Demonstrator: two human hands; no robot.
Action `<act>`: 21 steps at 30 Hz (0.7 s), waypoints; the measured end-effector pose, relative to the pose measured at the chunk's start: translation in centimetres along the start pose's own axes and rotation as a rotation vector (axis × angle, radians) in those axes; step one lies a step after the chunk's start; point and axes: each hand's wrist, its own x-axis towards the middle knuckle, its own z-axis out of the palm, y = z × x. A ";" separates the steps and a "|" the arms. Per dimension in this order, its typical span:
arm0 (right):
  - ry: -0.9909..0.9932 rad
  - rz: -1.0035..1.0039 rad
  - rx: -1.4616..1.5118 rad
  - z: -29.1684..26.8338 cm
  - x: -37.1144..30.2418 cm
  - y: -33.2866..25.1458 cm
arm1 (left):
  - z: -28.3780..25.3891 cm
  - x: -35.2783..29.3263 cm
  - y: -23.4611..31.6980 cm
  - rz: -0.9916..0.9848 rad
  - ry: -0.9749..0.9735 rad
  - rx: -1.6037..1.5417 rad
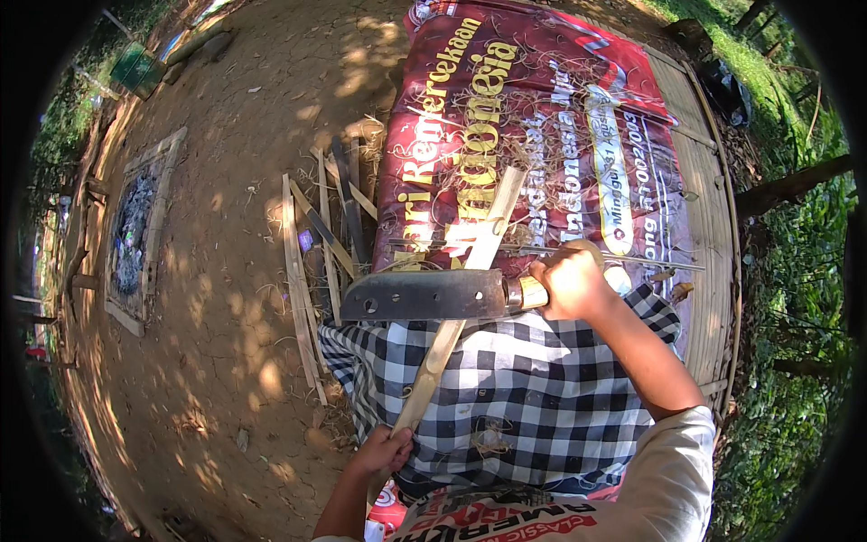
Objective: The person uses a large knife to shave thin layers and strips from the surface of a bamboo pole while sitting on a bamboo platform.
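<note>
Bamboo strip (438,357), pale and narrow, right here over the person's lap, slanting from low left to high right! Sweep in from the far left: a rectangular frame (172,158) sits on the bare earth (226,298) with dark, ashy-looking stuff inside it, and a green container (137,70) stands beyond. Next along come split sticks (296,271), lying loose on the ground beside the banner's edge, a small purple thing (305,239) among them. Now the left hand (386,450), fingers wrapped round the strip near its lower end, and this is the hand nearer to it, right on it. From that grip the long axis runs away from the body, up and rightward, over a black-and-white checked cloth (533,379) on the lap, its far end over a dark red banner (433,163) strewn with curly shavings (578,135). And here's the crossing: the broad dark machete (424,295) lies across the strip's middle at a steep angle, tip pointing left; whether edge meets bamboo, I can't tell from above. Just right of the strip, the right hand (573,282) is clenched on the wooden handle (533,292), off the bamboo itself, well up and right of the left hand. A thin rod (664,263) pokes out past those knuckles, then bamboo slats (709,217) edge the platform, and greenery (795,289) fills the far right.
</note>
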 end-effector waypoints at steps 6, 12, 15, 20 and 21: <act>-0.011 0.043 -0.014 1.4 -0.1 1.8 | 1.2 -0.8 1.3 -0.054 0.053 -0.008; 0.028 -0.009 -0.027 1.3 -0.2 3.3 | 1.2 -0.7 1.4 -0.045 0.026 -0.061; 0.102 -0.044 -0.018 0.7 -0.6 4.0 | 0.6 -0.4 1.2 -0.071 -0.017 -0.054; 0.049 0.056 -0.094 -1.9 -2.4 6.3 | 0.9 -0.7 1.5 -0.087 0.003 -0.069; 0.037 0.085 -0.086 -2.3 -2.7 6.7 | 0.9 -0.7 1.8 -0.101 0.011 -0.065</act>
